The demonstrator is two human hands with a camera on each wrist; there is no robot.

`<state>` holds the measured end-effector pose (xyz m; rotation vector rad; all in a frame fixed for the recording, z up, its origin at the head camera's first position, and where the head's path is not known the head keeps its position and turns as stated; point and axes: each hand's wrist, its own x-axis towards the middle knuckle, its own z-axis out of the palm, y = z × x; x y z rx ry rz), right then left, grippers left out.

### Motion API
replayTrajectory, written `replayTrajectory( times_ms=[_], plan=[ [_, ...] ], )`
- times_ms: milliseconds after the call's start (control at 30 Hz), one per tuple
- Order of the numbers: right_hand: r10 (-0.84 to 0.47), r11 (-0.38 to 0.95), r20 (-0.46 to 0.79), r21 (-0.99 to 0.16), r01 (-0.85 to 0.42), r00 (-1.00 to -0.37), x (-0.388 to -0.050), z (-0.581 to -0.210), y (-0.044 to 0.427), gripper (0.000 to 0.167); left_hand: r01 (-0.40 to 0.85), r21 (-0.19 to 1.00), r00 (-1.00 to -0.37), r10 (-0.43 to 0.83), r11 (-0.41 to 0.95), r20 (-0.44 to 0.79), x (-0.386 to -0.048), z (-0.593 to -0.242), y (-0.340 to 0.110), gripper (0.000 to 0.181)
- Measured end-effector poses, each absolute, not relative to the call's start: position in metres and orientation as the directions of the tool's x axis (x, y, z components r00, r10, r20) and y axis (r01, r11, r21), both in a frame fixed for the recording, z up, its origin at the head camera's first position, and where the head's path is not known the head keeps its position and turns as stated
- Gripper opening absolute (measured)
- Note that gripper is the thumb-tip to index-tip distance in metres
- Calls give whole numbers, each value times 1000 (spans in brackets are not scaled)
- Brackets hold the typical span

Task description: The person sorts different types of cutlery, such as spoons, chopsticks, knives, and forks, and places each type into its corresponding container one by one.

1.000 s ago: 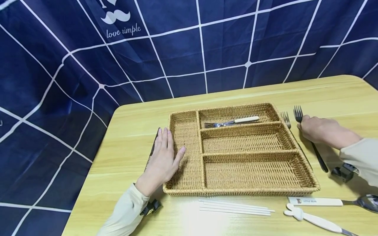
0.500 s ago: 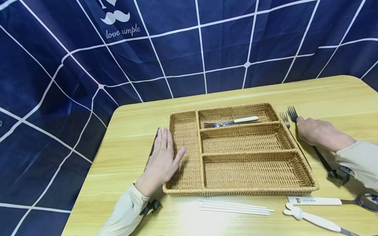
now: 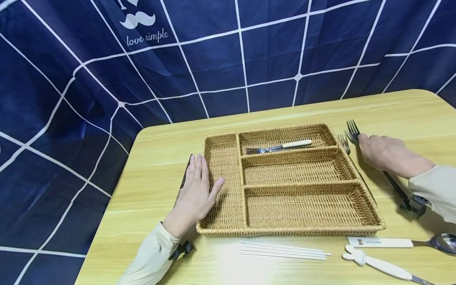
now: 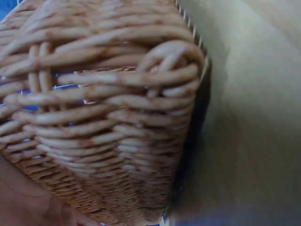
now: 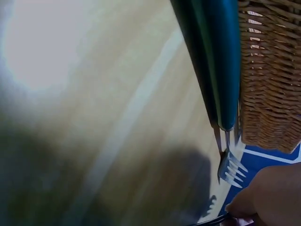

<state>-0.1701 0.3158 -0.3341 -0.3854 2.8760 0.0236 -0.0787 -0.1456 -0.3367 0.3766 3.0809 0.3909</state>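
Observation:
A wicker cutlery tray point(image 3: 246, 209) with several compartments sits on the table. My left hand point(image 3: 194, 194) lies with straight fingers over its left rim. My right hand point(image 3: 382, 154), to the right of the tray, grips a black fork point(image 3: 353, 128) by its handle, tines pointing away from me. Its shadow shows on the table in the right wrist view. Close against the tray's right side is another fork point(image 3: 343, 143), its handle mostly hidden by the tray in the head view. In the right wrist view this fork point(image 5: 231, 169) lies beside dark teal handles point(image 5: 218, 61).
In the tray's top compartment lie a small fork point(image 3: 254, 151) and a white-handled utensil point(image 3: 297, 144). In front of the tray are several white sticks point(image 3: 285, 251), a white-handled spoon point(image 3: 443, 243) and a rabbit-topped white handle point(image 3: 386, 269). A blue checked cloth point(image 3: 270, 51) hangs behind.
My right hand and the black fork have shifted left toward the tray, then slightly away from me. My left hand and the tray have stayed put.

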Motion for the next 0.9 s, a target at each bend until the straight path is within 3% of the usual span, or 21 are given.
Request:
replayTrajectory(
  times_ms=[233, 400, 533, 733, 900],
  plan=[
    [-322, 940, -112, 77, -331, -940, -174, -332, 312, 9, 239, 245, -970, 242, 940, 19, -78, -337, -146, 79],
    [-453, 880, 41, 180, -440, -890, -177, -329, 309, 9, 240, 246, -970, 241, 939, 27, -78, -338, -146, 79],
    [-565, 819, 161, 232, -525, -809, -180, -326, 308, 14, 242, 243, -970, 241, 939, 31, -78, -338, -146, 79],
    [-711, 703, 326, 302, -644, -623, -190, -314, 302, 23, 248, 240, -968, 245, 939, 43, -79, -339, -146, 79],
    [-783, 608, 398, 330, -722, -478, -200, -299, 289, 14, 252, 231, -968, 248, 940, 47, -79, -339, -147, 79]
  ],
)
